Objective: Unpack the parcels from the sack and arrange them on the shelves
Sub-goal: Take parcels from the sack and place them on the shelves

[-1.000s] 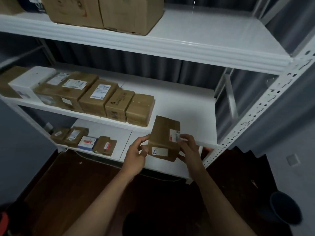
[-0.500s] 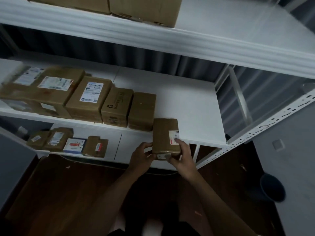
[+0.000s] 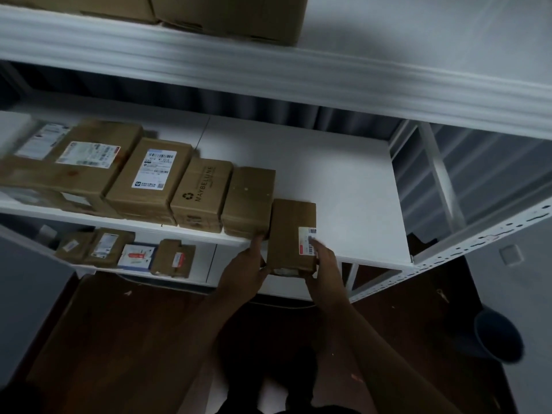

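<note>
Presently, both hands hold one brown parcel [image 3: 291, 234] at the near edge of the middle shelf [image 3: 343, 186]. Left hand [image 3: 243, 271] grips its near left corner; right hand [image 3: 324, 264] grips its near right side, fingers on the white label [image 3: 307, 241]. The parcel lies flat, its near end overhanging the edge, just right of a row of boxes [image 3: 197, 192]. More small parcels [image 3: 125, 252] sit on the lower shelf [image 3: 209, 264]. A dark bin [image 3: 497, 336] stands on the floor, far right.

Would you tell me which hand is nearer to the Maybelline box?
Left. The left hand holds the parcel's left edge, nearer the Maybelline box; the right hand holds its far side.
</note>
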